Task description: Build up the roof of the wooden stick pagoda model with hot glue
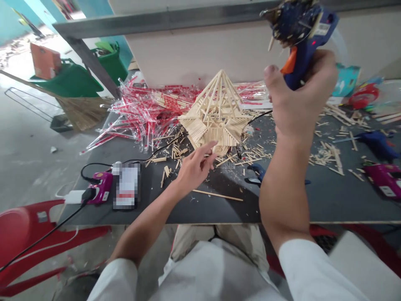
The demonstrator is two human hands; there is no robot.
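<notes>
My right hand [308, 96] is raised high, wrapped round the handle of a blue hot glue gun [308, 31]. The glue gun has an orange trigger, and dark residue and bits of wood cling to its front. A model [219, 113] built of thin bamboo sticks stands on the table, with a pointed frame of sticks on top and flat slatted panels around it. At its front edge is my left hand [197, 167], fingers stretched and somewhat apart, with nothing visible in them. Whether the fingertips touch the model, I cannot tell. One long thin stick [217, 195] lies nearer the table's front edge.
Red-and-clear plastic wrappers [147, 108] pile up at the left back. Cut sticks [257, 152] litter the dark table [175, 211]. Blue pliers [257, 172] lie near my right forearm. A phone [127, 186] and purple power strip [102, 188] sit left; another blue glue gun [379, 144] lies right.
</notes>
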